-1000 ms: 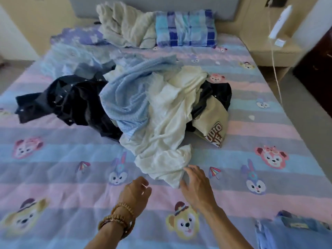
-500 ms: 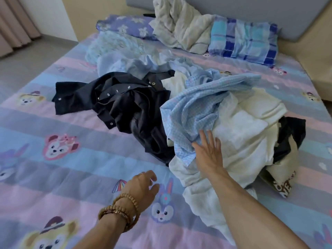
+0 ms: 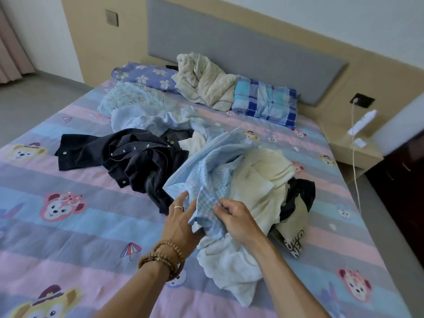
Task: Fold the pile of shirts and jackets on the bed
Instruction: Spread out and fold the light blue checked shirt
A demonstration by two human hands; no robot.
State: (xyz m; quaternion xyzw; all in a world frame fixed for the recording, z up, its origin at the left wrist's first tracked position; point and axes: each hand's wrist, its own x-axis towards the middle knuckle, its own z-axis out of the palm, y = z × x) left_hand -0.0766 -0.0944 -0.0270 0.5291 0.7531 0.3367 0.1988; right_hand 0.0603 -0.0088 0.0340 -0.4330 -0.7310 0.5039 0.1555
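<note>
Both hands [image 3: 181,223] [image 3: 236,222] now on blue chk shirt [image 3: 206,175]

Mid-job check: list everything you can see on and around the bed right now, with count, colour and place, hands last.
checked shirt: 1, light blue, top of pile, held at its near edge
cream garment: 1, pale yellow-white, right of checked shirt
white garment: 1, near end of pile
black jacket: 1, snap buttons, left of pile
black-and-beige garment: 1, lettered, right edge of pile
pale blue garments: count unclear, behind jacket
pillows: 2, blue plaid and purple floral, at headboard
cream blanket: 1, between pillows
bed sheet: 1, pink-blue stripes, cartoon animals
nightstand: 1, beige, right of bed
left hand: beaded bracelets, ring, on checked shirt
right hand: pinches checked shirt
</note>
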